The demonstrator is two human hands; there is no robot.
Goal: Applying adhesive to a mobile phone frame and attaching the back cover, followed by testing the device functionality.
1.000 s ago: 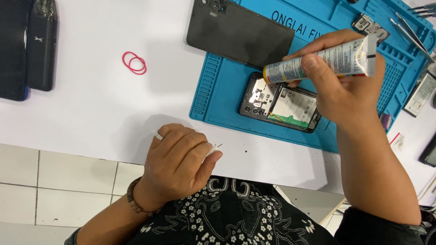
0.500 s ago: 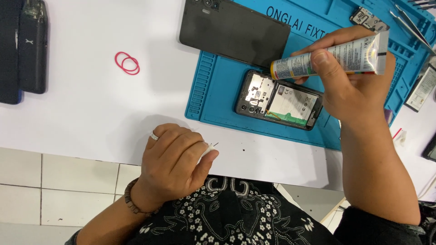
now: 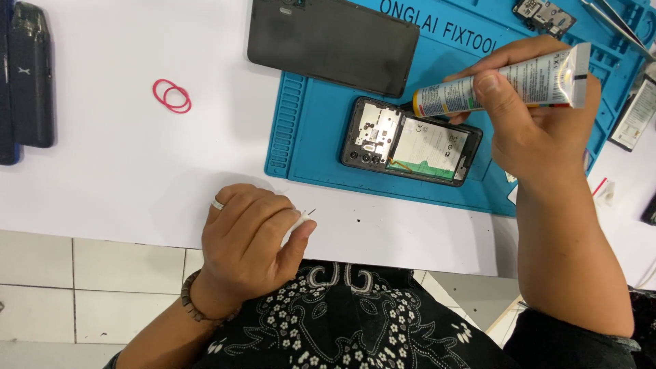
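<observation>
My right hand [image 3: 540,130] grips a white glue tube [image 3: 506,83] lying sideways, its nozzle end pointing left, just above an opened phone [image 3: 408,142] with its back removed. The phone lies on a blue work mat [image 3: 307,137]. My left hand [image 3: 249,239] rests at the near edge of the white table, fingers curled, pinching a small white cap with a thin pin [image 3: 305,216] between thumb and forefinger. A ring sits on one finger and a beaded bracelet on the wrist.
A dark phone back cover [image 3: 335,44] lies at the mat's top left. Red rubber bands [image 3: 172,96] lie on the white table [image 3: 102,178]. Dark devices [image 3: 27,82] stand at the far left. Small parts and tweezers [image 3: 615,20] sit at the mat's top right.
The glue tube in my right hand has shifted slightly up and right, away from the opened phone. My left hand stays at the table edge, holding the small cap.
</observation>
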